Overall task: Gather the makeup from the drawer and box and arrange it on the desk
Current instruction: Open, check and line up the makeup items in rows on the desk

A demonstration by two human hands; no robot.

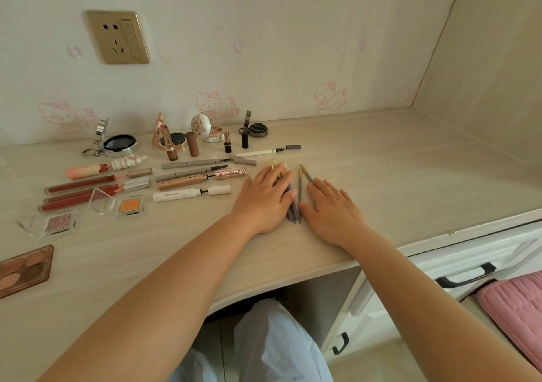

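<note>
Several grey makeup brushes [299, 202] lie side by side on the pale wooden desk [381, 182]. My left hand [265, 198] lies flat over the left ones, fingers straight. My right hand [331, 208] lies flat beside the right brush, its fingertips touching one handle. Left of them, eyeliner and mascara pens [193, 176] lie in rows, lip glosses [88, 185] further left, lipsticks [168, 142] and open compacts [120, 146] along the wall. Two small eyeshadow pots [129, 205] and a brown palette [25, 268] sit at the left front.
A gold wall socket [117, 37] is above the desk. White drawers with black handles [466, 276] stand shut at the right, beside a pink cushion [516, 308]. The desk's right half is bare up to the side wall.
</note>
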